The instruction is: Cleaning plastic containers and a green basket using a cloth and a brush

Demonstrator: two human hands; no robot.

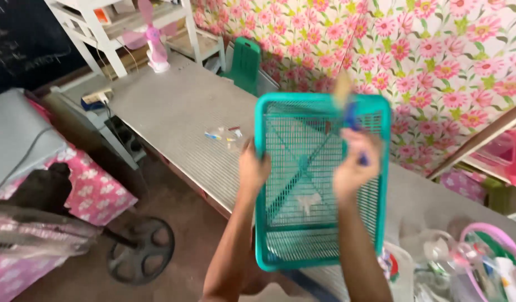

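Holding a teal mesh tray point(319, 235) upright above the grey worktop point(174, 112), the left hand point(252, 168) grips its left rim, fingers curled round the edge. Across the tray's upper middle, the right hand point(353, 165) is closed on a blurred brush point(347, 106) with a pale tip and a blue handle, held against the mesh. Small bits of litter point(224, 134) lie on the worktop just left of the tray. Farther back stand a pink fan point(154, 45) and a green plastic chair point(244, 64), against flowered wallpaper point(437, 56). At lower right lies a clutter of plastic items point(470, 263); a dark round fan base point(140, 249) rests on the floor.
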